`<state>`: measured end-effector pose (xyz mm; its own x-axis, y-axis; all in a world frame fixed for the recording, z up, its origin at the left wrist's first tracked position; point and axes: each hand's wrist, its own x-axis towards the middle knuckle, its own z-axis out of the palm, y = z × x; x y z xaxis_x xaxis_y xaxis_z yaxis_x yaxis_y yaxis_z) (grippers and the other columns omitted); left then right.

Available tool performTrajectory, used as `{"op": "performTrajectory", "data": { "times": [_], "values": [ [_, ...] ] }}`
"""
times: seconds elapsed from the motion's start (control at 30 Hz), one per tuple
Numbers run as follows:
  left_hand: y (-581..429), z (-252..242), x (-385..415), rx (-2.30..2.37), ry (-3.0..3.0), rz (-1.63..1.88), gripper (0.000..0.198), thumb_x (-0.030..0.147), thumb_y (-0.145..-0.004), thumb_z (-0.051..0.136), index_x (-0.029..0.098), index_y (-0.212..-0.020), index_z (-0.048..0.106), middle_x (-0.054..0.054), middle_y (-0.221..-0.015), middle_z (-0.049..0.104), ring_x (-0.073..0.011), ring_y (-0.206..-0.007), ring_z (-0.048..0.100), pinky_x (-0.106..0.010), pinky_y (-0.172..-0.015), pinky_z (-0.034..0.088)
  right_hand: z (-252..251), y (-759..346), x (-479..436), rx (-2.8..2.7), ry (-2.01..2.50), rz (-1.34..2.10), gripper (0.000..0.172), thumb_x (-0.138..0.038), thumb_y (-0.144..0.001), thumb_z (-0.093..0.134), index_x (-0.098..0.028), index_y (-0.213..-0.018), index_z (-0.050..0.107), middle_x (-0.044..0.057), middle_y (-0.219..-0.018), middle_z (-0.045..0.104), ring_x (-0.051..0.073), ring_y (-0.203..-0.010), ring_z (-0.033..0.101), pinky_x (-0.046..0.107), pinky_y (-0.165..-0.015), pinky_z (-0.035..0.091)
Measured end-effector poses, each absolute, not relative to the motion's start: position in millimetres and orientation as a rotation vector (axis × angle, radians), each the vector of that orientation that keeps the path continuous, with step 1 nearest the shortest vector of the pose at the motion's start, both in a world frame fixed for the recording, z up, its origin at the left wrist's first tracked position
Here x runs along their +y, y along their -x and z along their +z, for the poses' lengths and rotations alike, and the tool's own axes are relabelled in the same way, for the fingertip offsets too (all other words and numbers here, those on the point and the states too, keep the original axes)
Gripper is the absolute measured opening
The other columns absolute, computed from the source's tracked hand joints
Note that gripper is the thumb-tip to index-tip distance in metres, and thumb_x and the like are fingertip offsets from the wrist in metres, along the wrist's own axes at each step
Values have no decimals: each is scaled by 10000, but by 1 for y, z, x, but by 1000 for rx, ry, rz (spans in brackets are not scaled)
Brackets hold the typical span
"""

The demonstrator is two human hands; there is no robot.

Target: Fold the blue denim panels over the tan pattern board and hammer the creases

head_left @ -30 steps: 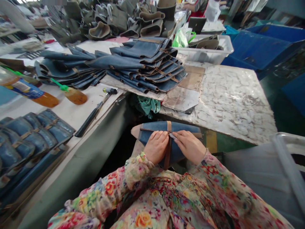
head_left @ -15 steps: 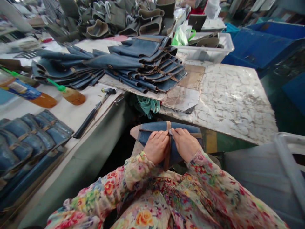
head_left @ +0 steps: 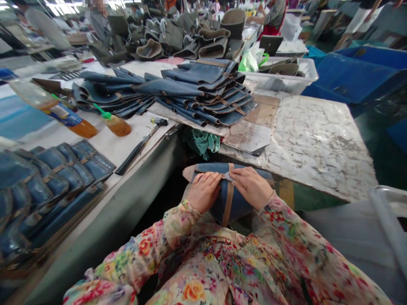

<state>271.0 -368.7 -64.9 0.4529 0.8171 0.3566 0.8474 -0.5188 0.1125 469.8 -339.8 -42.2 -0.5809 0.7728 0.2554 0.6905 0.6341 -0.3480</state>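
Work piece: one blue leather boot upper (head_left: 239, 207) with a tan strap (head_left: 228, 199) across it, located at the person's lap, below the level of the surfaces.

Left hand (head_left: 203, 192): fingers together, bent over the seam on the left of the strap. The thumb is hidden; I cannot tell whether this grip is clamped or merely pressing. Right hand (head_left: 252, 186): grip closed, thumb against fingers, on a small pale scrap (head_left: 228, 176) at the seam, beside the strap. The scrap's material cannot be made out.

Surroundings, left: on the cloth-covered surface (head_left: 104, 146), a hammer (head_left: 140, 146) lies slantwise near the edge, with a green-nozzled bottle (head_left: 117, 126) and a larger bottle of orange liquid (head_left: 79, 128) beyond it. Nearer, overlapping blue uppers (head_left: 60, 169) lie in a row.

Ahead: a heap of blue uppers (head_left: 203, 93) occupies the corner; teal cloth (head_left: 203, 142) is bunched beneath the edge. Grey-brown boot uppers (head_left: 173, 34) crowd the back, near a co-worker in red and grey (head_left: 274, 21).

Right: a worn white board (head_left: 318, 140) projects in front of the right hand. A grey tub (head_left: 349, 224) stands near the right sleeve, limiting clearance there; a blue bin (head_left: 352, 76) stands well apart.
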Motion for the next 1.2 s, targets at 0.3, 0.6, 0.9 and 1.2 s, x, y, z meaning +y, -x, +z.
{"op": "performTrajectory", "data": {
  "times": [0.3, 0.6, 0.9, 1.2],
  "values": [
    [-254, -66, -368, -1538, 2556, -550, 324, 253, -909, 382, 161, -1187, 521, -75, -1186, 580, -180, -1112, 495, -327, -921, 340, -48, -437, -333, -2581, 1133, 296, 282, -214, -883, 422, -183, -1095, 606, 64, -1087, 585, 193, -1001, 484, 332, -900, 440],
    [-213, -62, -370, -1740, 2487, -464, 316, 265, -912, 370, 172, -1178, 516, -68, -1193, 574, -188, -1088, 505, -339, -891, 328, -43, -385, -315, -2673, 1067, 409, 293, -236, -913, 362, -183, -1051, 616, 65, -1076, 576, 174, -978, 467, 297, -885, 419],
    [-215, -63, -373, -1850, 2453, -498, 325, 294, -910, 381, 204, -1195, 507, -52, -1201, 566, -184, -1090, 489, -344, -902, 315, -46, -385, -315, -2648, 1057, 397, 282, -233, -903, 384, -195, -1064, 612, 54, -1072, 580, 175, -961, 475, 296, -865, 426],
    [-219, -57, -370, -1841, 2465, -491, 312, 285, -907, 386, 218, -1170, 541, -39, -1185, 581, -183, -1071, 493, -355, -919, 302, -45, -462, -320, -2664, 1135, 173, 289, -245, -894, 397, -214, -1071, 623, 47, -1050, 600, 188, -949, 492, 317, -854, 450]
  ]
}}
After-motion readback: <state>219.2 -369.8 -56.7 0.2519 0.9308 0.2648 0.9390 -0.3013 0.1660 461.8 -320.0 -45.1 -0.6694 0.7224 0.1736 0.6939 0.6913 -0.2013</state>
